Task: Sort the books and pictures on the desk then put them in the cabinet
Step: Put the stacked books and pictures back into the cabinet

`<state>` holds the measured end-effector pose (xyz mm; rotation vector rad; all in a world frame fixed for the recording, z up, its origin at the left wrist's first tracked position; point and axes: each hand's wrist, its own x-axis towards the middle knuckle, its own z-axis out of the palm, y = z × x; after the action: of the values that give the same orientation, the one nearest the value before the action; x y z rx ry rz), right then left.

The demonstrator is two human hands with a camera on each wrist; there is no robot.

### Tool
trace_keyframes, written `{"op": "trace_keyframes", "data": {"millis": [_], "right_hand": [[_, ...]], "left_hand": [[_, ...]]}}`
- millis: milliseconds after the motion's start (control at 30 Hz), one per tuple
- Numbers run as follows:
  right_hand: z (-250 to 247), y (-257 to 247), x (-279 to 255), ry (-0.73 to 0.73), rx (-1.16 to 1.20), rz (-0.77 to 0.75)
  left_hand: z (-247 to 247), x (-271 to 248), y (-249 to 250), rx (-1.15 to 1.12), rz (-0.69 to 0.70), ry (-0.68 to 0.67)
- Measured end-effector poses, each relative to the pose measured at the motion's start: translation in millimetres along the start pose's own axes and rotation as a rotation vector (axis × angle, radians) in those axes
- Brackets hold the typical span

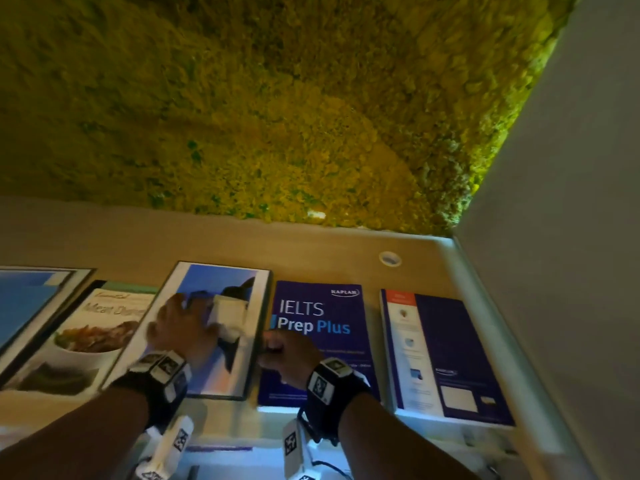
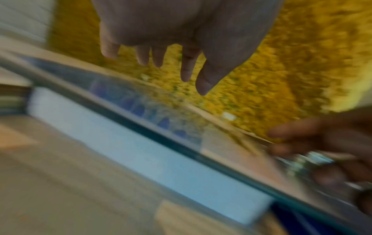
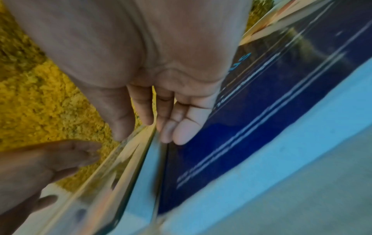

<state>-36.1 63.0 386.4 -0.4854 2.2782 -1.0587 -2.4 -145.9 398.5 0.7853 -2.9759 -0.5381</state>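
Moss-green walling backs the desk (image 1: 311, 244), where books and pictures are laid flat in a row, presumably for sorting. At six o'clock the framed picture (image 1: 221, 282) is tilted up against the IELTS Prep Plus book (image 1: 311, 317) at three o'clock. Its right edge is pinched by the right hand (image 1: 284, 355), while the left hand (image 1: 180, 327) is spread, fingers straight, over the glass to steady it.

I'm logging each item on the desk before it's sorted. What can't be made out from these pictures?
- Framed picture, head view: the left hand covers its middle.
- Meat cookbook: title half hidden by that frame.
- Far-left picture: cut off by the edge.
- Rightmost book: print too small.
- Wrist views: motion blur.
- Cabinet: in no view.
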Motion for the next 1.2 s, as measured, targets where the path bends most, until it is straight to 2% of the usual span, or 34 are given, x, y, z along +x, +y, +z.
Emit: {"op": "trace_keyframes", "data": {"millis": [67,100,167,267,333,433,533,633,767,1000,1200], "right_hand": [[-26.9,13.8,-17.0,0.089,0.036,0.054],[-44.1,23.1,-26.8,0.159,0.032,0.076],[-83.3,52.3,-48.2,0.306,-0.016,0.145],[-136.0,110.1,-83.9,0.490,-0.121,0.333],[-160.0,151.3,-106.5,0.605,-0.106,0.441],[-179.7,193.5,-134.2,0.725,-0.188,0.590],[-187.4,219.8,-146.8,0.668,-0.135,0.690],[-189.1,236.6,-147.6,0.609,-0.087,0.715],[-195.0,254.2,-140.0,0.581,-0.066,0.723],[-205.8,236.0,-145.5,0.626,0.065,0.717],[-205.7,232.1,-143.0,0.645,0.042,0.668]], "left_hand": [[16.9,-24.0,50.0,-0.105,0.262,0.044],[25.3,-37.2,75.4,-0.191,0.370,0.023],[44.0,-65.0,129.2,-0.309,0.508,-0.138],[77.2,-101.8,199.6,-0.321,0.674,-0.378],[102.6,-115.9,234.1,-0.284,0.644,-0.504],[127.2,-119.7,267.4,-0.356,0.446,-0.602],[139.1,-111.0,282.3,-0.393,0.282,-0.616],[142.6,-103.9,286.7,-0.554,0.151,-0.679],[140.3,-98.2,284.0,-0.661,0.091,-0.728],[131.0,-100.0,278.3,-0.735,0.132,-0.706],[130.2,-103.7,277.6,-0.806,0.142,-0.726]]}}
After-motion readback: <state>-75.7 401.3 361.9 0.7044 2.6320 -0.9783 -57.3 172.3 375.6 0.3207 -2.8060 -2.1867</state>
